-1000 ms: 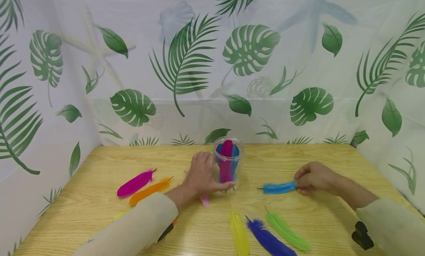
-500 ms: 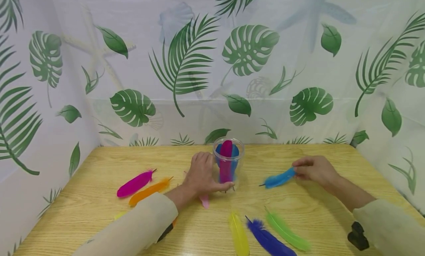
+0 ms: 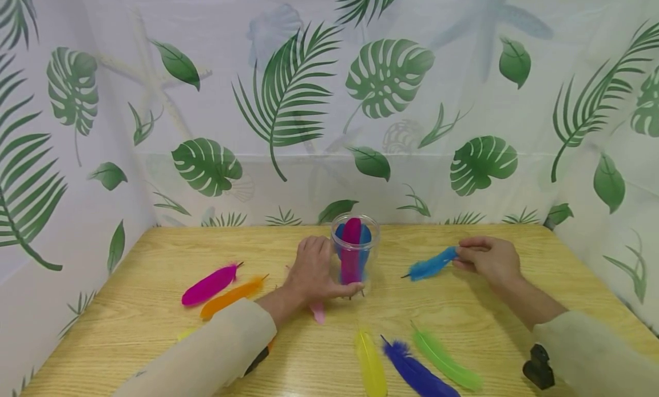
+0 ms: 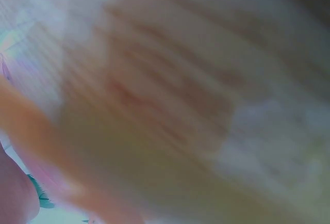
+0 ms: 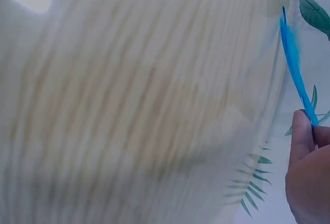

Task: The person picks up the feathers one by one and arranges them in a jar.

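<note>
A clear plastic jar (image 3: 372,254) stands upright near the table's back edge, with a magenta feather (image 3: 352,242) and blue feathers (image 3: 365,235) in it. The left hand (image 3: 312,271) holds the jar from its left side, thumb across the lower front. To the right, the right hand (image 3: 489,259) pinches a light blue feather (image 3: 432,265) by its soft end, the dark quill tip pointing left. In the right wrist view the same blue feather (image 5: 292,59) rises from between thumb and finger of the hand (image 5: 312,167). The left wrist view is mostly blurred.
Left on the wooden table (image 3: 309,362) lie a magenta feather (image 3: 210,285) and an orange feather (image 3: 231,297). A pink feather (image 3: 317,312) is partly behind the left hand. At the front lie yellow (image 3: 370,362), dark blue (image 3: 417,369) and green (image 3: 445,358) feathers. A leaf-patterned sheet (image 3: 319,128) hangs behind.
The right hand has moved slightly back, away from the front edge, with the light blue feather, which now slants, quill end lower. The left hand and jar have stayed in place.
</note>
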Available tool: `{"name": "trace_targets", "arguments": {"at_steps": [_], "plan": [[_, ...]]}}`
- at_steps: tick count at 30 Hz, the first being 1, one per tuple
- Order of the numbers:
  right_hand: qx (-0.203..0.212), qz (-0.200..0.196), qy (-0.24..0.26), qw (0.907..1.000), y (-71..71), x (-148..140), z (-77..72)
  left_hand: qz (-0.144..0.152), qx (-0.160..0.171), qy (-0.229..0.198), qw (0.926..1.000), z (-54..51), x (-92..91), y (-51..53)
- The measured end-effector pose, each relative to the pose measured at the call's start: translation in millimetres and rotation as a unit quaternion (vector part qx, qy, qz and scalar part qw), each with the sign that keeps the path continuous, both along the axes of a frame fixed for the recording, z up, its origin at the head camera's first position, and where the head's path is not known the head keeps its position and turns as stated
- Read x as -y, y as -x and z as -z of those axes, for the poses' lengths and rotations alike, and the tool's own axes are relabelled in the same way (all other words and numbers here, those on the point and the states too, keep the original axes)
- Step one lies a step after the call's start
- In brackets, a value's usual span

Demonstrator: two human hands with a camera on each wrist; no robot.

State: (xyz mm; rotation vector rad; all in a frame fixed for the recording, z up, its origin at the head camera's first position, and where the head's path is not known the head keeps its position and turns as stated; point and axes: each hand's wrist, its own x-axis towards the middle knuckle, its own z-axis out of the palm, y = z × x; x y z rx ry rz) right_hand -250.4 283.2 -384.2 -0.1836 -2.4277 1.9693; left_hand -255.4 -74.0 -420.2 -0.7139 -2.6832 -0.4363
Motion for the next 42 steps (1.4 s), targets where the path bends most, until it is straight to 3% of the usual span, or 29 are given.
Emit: {"name": "trace_targets", "arguments": {"at_steps": [10,21,24,30,34,42], "plan": [[0.010,0.030,0.026,0.9992,-0.9,6.5,0.3,-0.001,0.000,0.008,1.0000,-0.6,-1.1,0.6],[0.001,0.006,0.110,0.9939,0.2,5.7,-7.7,-0.004,-0.002,0.010,0.9999,-0.4,-0.2,0.7],[0.022,-0.003,0.152,0.9882,1.8,4.3,-10.1,-0.005,-0.001,0.012,0.9999,-0.8,0.2,0.4],[0.067,-0.030,0.242,0.9674,4.5,2.8,-15.2,-0.004,0.000,0.008,1.0000,-1.9,1.2,-0.7],[0.081,-0.037,0.249,0.9644,4.9,4.2,-15.9,-0.004,0.001,0.012,0.9999,-2.0,1.3,-0.2],[0.079,-0.049,0.230,0.9688,6.0,6.9,-14.7,0.000,-0.003,0.009,1.0000,-1.2,1.3,0.2]]}}
